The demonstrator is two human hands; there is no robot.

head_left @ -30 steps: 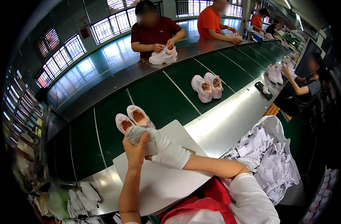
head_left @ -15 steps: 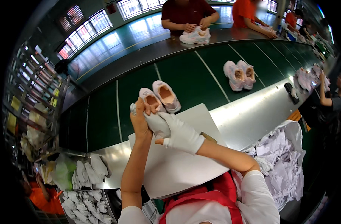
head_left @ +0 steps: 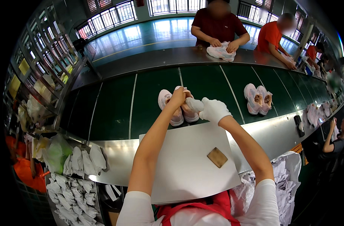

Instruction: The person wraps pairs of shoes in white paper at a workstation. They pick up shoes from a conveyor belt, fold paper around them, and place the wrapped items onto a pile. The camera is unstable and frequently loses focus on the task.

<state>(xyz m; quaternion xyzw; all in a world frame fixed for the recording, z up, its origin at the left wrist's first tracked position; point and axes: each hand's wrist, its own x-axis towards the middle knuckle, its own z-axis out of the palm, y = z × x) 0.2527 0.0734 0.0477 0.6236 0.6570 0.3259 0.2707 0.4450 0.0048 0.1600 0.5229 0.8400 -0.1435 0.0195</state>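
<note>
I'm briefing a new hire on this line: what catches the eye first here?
Centre frame, the bare left hand and white-gloved right hand meet over a pair of pink-and-white shoes on the green conveyor belt. A second pair sits further right; a white board lies below.

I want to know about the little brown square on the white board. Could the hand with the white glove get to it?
Probably yes. The gloved right hand is up at the pink shoes, holding white paper, but the brown square lies bare on the white board just below that forearm, with nothing covering it.
</note>
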